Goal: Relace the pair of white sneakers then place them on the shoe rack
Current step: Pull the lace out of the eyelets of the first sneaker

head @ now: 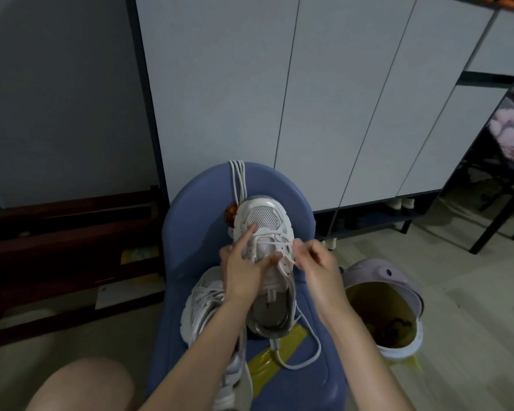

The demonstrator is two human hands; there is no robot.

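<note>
One white sneaker (264, 253) sits on the blue chair seat (187, 221), its long axis running straight away from the person — toe toward the grey cabinet doors (279, 99), heel opening toward the camera. The second sneaker (205, 304) lies just beside it on the left, partly under the left forearm, its toe end nearer the camera.

Left hand (244, 271) rests on the shoe's left side: index finger stretched out straight onto the mesh toe box, thumb pressing across the tongue, the other fingers tucked round the side out of sight. Right hand (315, 262) is at the right eyelet row — its grip is pressed together, fingertips pinching the white lace (282, 241) where it crosses the upper eyelets. The lace's loose tail (312, 348) loops down over the seat past the heel, across a strip of yellow tape (267, 363).

A bundle of spare laces (238, 179) hangs over the chair's far edge. A lilac bin (389, 304) stands on the floor at right.
</note>
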